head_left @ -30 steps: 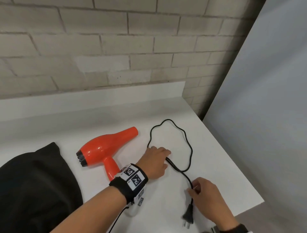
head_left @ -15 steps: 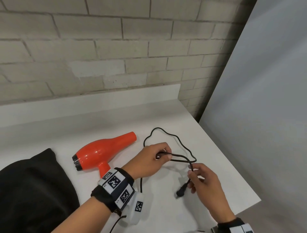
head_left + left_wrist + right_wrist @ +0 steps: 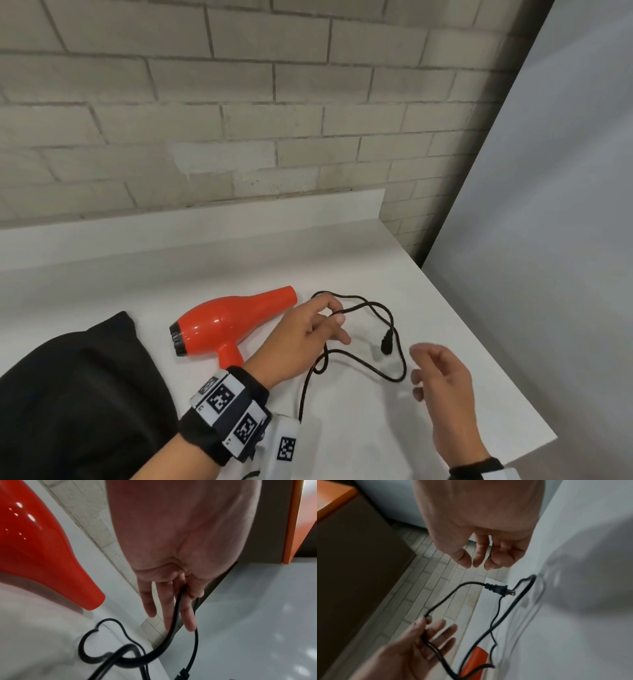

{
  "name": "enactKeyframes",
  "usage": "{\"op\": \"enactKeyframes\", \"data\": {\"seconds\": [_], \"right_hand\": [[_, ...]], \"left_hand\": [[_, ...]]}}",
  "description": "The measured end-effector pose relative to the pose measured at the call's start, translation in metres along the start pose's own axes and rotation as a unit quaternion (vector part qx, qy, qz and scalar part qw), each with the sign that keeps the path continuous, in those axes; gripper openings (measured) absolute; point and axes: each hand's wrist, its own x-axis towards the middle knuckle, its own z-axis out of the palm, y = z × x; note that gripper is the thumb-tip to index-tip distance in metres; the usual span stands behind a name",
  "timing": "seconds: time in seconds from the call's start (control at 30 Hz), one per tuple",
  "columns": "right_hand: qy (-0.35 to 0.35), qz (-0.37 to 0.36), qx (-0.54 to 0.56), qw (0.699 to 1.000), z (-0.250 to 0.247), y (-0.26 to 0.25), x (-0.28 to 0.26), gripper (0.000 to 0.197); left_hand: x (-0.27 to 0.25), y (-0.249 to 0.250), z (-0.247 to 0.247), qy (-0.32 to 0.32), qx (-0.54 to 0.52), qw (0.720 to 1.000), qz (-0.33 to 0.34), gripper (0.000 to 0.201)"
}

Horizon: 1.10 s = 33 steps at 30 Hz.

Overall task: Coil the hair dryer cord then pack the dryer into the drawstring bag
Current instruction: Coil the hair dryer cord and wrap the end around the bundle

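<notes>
The orange hair dryer (image 3: 233, 322) lies on its side on the white counter (image 3: 428, 308), nozzle pointing right. Its black cord (image 3: 376, 371) runs from under my left wrist into loose loops to the right of the dryer. My left hand (image 3: 330, 311) pinches two strands of the cord (image 3: 177, 614) between thumb and fingers, lifted a little. The plug (image 3: 387, 344) dangles free from that hold, seen clearly as the plug (image 3: 500, 588). My right hand (image 3: 428, 371) hovers to the right of the loops, fingers relaxed, holding nothing. The black drawstring bag (image 3: 68, 394) lies at the left.
A brick wall (image 3: 239, 120) backs the counter behind a low white upstand. The counter's right edge (image 3: 479, 342) runs diagonally close to my right hand, with a grey floor beyond. An orange-edged cabinet (image 3: 295, 520) stands off to the side.
My right hand let go of the plug end and drew back to the right. My left hand gathered the cord into a pinch and lifted it, so the plug now hangs from it.
</notes>
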Motion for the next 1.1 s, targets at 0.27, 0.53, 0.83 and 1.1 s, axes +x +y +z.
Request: {"op": "enactKeyframes", "data": {"seconds": [0.27,0.53,0.83,1.1], "right_hand": [[-0.164,-0.157,-0.189,0.955,0.024,-0.014,-0.005,0.048],[-0.158,-0.254,-0.207,0.932,0.032,-0.030,-0.009,0.040],[-0.270,-0.253,-0.252,0.894,0.018,-0.023,-0.027,0.025],[-0.352,-0.192,-0.340,0.851,0.009,-0.007,-0.039,0.024]], "left_hand": [[-0.011,0.016,-0.017,-0.011,-0.151,0.989,-0.005,0.016],[-0.031,0.004,-0.014,-0.087,-0.029,0.995,0.042,0.015],[-0.050,-0.035,-0.002,-0.046,0.197,0.969,-0.142,0.074],[-0.061,-0.036,0.015,-0.106,0.355,0.891,-0.264,0.039]]}}
